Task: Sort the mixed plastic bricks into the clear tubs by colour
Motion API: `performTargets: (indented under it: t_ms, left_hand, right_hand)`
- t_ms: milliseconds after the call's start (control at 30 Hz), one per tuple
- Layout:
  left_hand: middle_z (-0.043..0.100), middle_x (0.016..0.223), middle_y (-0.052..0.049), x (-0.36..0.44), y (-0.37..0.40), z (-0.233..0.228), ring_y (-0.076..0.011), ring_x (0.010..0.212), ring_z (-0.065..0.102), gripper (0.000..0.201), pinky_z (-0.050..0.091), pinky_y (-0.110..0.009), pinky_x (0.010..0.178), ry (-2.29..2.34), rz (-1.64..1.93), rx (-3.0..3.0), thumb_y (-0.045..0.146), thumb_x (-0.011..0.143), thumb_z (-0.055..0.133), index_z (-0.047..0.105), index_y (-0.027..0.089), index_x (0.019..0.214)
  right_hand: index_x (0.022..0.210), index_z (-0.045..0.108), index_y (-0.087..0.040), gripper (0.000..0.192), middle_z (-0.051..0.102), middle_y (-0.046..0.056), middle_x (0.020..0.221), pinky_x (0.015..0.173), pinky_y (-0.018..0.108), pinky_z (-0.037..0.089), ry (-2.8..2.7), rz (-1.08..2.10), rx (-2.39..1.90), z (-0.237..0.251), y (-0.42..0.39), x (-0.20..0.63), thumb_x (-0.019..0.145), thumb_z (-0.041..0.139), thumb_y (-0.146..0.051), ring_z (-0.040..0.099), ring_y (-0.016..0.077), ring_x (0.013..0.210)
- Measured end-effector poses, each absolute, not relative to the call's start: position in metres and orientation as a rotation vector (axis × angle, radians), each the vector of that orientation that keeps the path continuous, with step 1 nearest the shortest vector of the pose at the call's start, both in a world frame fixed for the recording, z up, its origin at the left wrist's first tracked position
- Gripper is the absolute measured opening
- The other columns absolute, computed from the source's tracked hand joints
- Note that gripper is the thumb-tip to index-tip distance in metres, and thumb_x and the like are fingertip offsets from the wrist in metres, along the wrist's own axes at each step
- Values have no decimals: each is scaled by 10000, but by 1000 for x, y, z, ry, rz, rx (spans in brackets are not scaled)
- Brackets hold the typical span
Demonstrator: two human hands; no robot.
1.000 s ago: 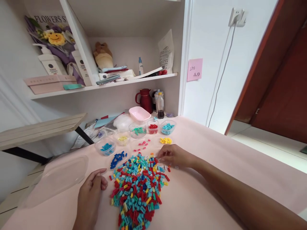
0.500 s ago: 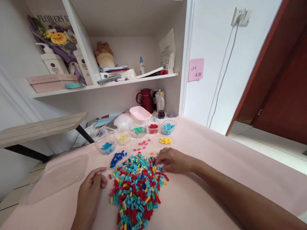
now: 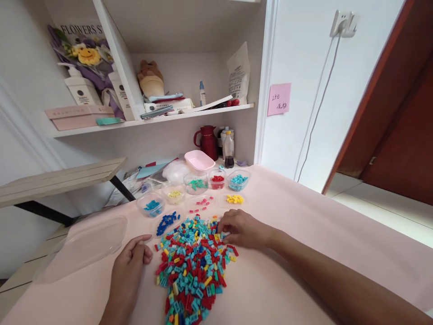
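Note:
A long heap of small building bricks (image 3: 192, 262) in red, light blue, yellow, green and other colours lies in front of me. At its upper right edge, my right hand (image 3: 241, 229) is bent down with thumb and fingers curled among the bricks. A pale brick shows by the fingertips; whether it is gripped is hard to see. Left of the heap rests my left hand (image 3: 131, 259), its index finger stretched out and the others loosely bent, with no object visible in it. Just beyond its fingertip stands a clear tray of dark blue bricks (image 3: 168, 222).
Behind the heap stand clear tubs with blue (image 3: 153, 206), pale yellow (image 3: 174, 194), green (image 3: 197, 184), red (image 3: 217, 179) and light blue bricks (image 3: 238, 180). Pink bricks (image 3: 203, 204) and yellow bricks (image 3: 234, 198) lie nearer. A clear lid (image 3: 91, 243) is at left, a pink basin (image 3: 199, 161) behind.
The view has shifted slightly, moving the shelf and tubs a little rightward in the picture. Both hands keep nearly the same place and pose beside the heap.

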State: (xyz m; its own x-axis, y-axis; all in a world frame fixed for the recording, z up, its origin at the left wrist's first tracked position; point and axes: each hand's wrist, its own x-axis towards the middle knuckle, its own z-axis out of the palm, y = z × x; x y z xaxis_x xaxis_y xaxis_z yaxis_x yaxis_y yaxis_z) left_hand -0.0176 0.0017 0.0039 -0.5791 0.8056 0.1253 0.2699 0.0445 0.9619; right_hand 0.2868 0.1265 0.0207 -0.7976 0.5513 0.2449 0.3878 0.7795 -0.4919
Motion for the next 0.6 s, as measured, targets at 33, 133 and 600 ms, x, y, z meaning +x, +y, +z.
performTargets:
  t_ms: [33, 133, 600]
  left_hand:
    - [551, 578, 32, -17, 2, 4, -149, 581, 474, 383, 370, -279, 616, 1879, 1556, 1081, 458, 741, 521, 619, 177, 983]
    - [554, 577, 31, -17, 2, 5, -148, 581, 478, 383, 372, -280, 617, 1886, 1550, 1082, 447, 734, 521, 615, 174, 985]
    - [552, 584, 44, -21, 3, 3, -163, 600, 492, 379, 366, -294, 656, 1933, 1489, 1123, 455, 736, 502, 605, 193, 990]
  right_hand:
    - [880, 669, -223, 173, 642, 34, 837, 683, 270, 412, -2587, 605, -721, 20, 126, 286, 724, 685, -296, 554, 175, 791]
    - [841, 655, -217, 117, 649, 26, 834, 662, 253, 406, -2557, 642, -726, 19, 125, 284, 724, 653, -210, 551, 166, 787]
    - [813, 662, -191, 91, 610, 19, 846, 644, 235, 449, -2302, 984, -759, 15, 128, 285, 733, 649, -233, 554, 131, 725]
